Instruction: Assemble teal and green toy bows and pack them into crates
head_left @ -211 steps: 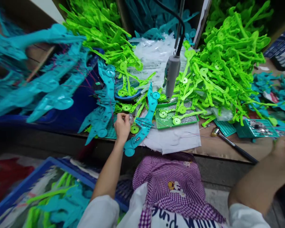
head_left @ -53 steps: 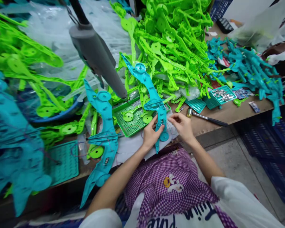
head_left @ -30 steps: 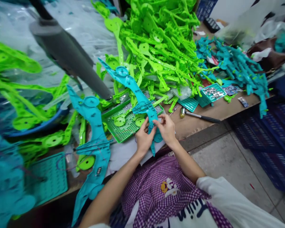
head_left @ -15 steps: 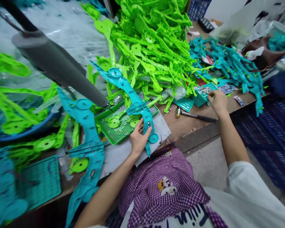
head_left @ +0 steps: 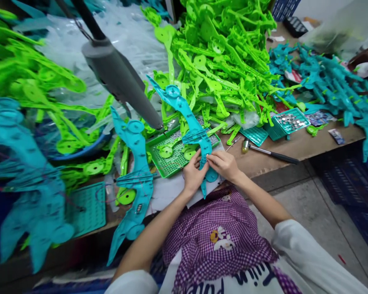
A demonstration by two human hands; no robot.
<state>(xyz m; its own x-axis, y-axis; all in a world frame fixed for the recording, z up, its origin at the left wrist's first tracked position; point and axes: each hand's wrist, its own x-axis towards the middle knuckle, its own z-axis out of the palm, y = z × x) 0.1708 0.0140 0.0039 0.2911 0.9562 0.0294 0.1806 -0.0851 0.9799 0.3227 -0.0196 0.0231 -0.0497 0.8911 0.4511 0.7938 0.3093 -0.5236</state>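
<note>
A curved teal plastic part (head_left: 187,110) lies aslant in front of me, partly over a green perforated tray (head_left: 164,163). My left hand (head_left: 195,173) grips its lower section, thumb on top. At the same section, the fingers of my right hand (head_left: 223,164) are pinched on a tiny silvery piece, too small to name, against a slot in the part. A second curved teal part (head_left: 138,163) lies to the left. Small round metal pieces fill a teal basket (head_left: 291,121) on the right.
A grey electric screwdriver (head_left: 119,75) hangs at upper left, its tip near the green tray. Bright green parts (head_left: 217,65) pile up behind. A hammer (head_left: 270,153) lies on the table right of my hands. More teal parts (head_left: 334,81) lie at far right.
My right hand has left the teal basket and come over to the teal part beside my left hand. The left hand keeps its grip. The whole view has shifted leftward.
</note>
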